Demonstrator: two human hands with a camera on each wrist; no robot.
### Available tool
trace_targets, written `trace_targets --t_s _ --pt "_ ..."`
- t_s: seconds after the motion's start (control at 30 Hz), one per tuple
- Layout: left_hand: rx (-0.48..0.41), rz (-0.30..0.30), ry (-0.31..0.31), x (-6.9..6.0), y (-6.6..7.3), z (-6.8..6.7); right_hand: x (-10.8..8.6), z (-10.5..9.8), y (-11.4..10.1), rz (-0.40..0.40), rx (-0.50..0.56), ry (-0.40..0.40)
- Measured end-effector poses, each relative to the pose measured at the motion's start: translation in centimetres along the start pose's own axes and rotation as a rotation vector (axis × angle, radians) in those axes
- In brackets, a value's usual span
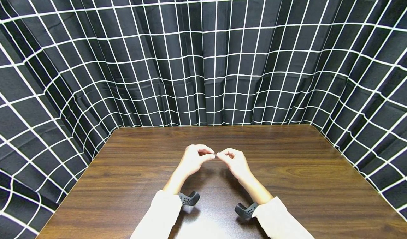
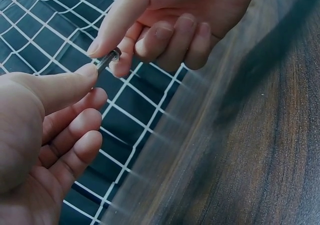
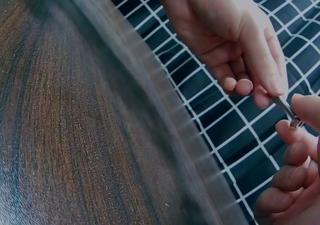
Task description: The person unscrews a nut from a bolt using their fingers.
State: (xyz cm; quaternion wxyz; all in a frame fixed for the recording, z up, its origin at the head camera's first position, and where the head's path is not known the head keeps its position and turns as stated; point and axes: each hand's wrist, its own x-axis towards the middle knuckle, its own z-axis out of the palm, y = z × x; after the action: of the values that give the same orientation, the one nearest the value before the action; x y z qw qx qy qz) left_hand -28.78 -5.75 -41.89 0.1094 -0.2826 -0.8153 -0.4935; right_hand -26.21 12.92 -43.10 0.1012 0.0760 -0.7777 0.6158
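Above the table's middle, both hands meet fingertip to fingertip at a small metal bolt. My left hand pinches one end of its shaft between thumb and forefinger, the other fingers loosely bent. In the left wrist view the bolt looks threaded and slants between the two hands. The thumb and forefinger of my right hand are at its other end, around a wider ring-like part. Whether that part is a head or a nut, I cannot tell. The fingertips cover both ends.
A dark brown wooden table lies under the hands. Black curtain with a white grid surrounds its back and sides. Each wrist carries a dark band mount, one on the left and one on the right, below white sleeves.
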Motion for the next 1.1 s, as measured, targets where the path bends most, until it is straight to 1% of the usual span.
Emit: trace_targets --t_s 0.27,0.5,0.6,0.7,0.83,0.97,1.1 --pt "0.004 -0.022 -0.007 0.2 -0.6 0.1 0.0 -0.1 -0.2 -0.014 0.001 -0.014" --pt "0.012 -0.019 -0.003 0.2 -0.3 0.0 -0.5 -0.4 -1.5 -0.078 0.033 -0.045" --pt "0.007 -0.015 -0.001 0.1 -0.2 -0.1 -0.5 -0.4 -1.3 -0.091 0.019 -0.037" --pt "0.004 -0.007 -0.001 0.1 -0.2 -0.1 -0.1 -0.2 -0.2 -0.092 0.006 -0.024" --pt "0.012 0.007 0.0 0.1 -0.4 0.1 0.0 -0.2 0.3 -0.107 -0.001 -0.034" --pt "0.018 -0.002 0.0 0.2 -0.7 0.2 0.0 -0.1 0.3 -0.083 -0.02 -0.048" --pt "0.023 -0.015 0.005 0.2 -0.9 0.4 0.1 0.0 0.2 -0.045 -0.072 -0.02"
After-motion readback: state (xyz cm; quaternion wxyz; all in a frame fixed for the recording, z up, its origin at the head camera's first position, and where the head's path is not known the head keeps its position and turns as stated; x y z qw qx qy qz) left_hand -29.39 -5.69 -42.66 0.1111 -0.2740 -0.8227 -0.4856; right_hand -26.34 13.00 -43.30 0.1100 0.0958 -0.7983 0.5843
